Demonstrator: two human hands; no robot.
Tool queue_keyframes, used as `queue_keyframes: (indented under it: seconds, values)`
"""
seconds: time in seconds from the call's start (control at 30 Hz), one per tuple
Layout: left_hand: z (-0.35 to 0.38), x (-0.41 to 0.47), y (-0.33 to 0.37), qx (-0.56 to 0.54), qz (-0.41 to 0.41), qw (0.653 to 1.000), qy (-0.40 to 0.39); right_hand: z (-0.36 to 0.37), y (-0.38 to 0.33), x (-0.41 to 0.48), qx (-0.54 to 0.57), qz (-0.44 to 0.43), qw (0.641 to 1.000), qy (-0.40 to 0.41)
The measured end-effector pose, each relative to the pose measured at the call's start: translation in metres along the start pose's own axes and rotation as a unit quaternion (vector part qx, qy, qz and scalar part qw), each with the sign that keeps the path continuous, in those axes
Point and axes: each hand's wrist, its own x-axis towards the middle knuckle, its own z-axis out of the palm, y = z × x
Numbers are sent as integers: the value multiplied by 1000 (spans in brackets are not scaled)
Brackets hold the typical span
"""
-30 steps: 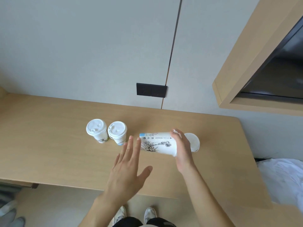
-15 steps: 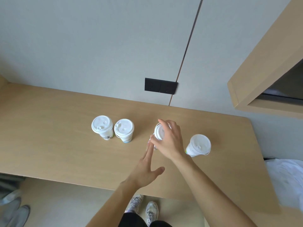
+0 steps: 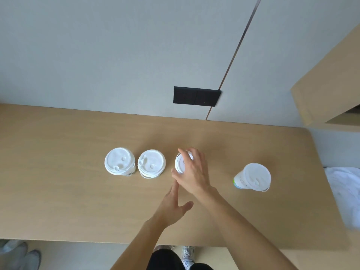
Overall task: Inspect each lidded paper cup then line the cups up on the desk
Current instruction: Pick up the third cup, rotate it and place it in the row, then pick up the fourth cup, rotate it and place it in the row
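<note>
Wooden desk (image 3: 58, 191); third cup (image 3: 180, 164) upright, seemingly within right grip (image 3: 191, 172).

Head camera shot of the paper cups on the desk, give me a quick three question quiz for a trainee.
1. How many lidded cups stand on the desk?
2. True or false: the left hand holds a cup.
3. Which cup stands apart from the row: A) the far left cup, B) the far right cup?

Key
1. Four, counting the second cup and the third cup under the right hand.
2. False; its grip is open and empty.
3. B.
</note>
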Motion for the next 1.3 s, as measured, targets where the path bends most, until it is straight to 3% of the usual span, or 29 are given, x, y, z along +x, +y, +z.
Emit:
queue_keyframes:
  seconds: [0.37, 0.63, 0.9, 1.13, 1.3]
  values:
    - [-2, 9, -18, 8, -13, 1000, -15, 11, -3, 8, -43, 5, 999, 0]
    - [-4, 9, -14, 44, -17, 999, -13, 4, -6, 8, -69, 5, 996, -54]
    - [0, -15, -4, 78, -30, 996, 27, -13, -1, -3, -99, -20, 992, -74]
    - [47, -35, 42, 137, 12, 990, 24, -74, 63, -41, -67, -11, 997, -42]
    - [98, 6, 84, 134, 66, 989, 12, -122, 135, -53, -76, 55, 996, -10]
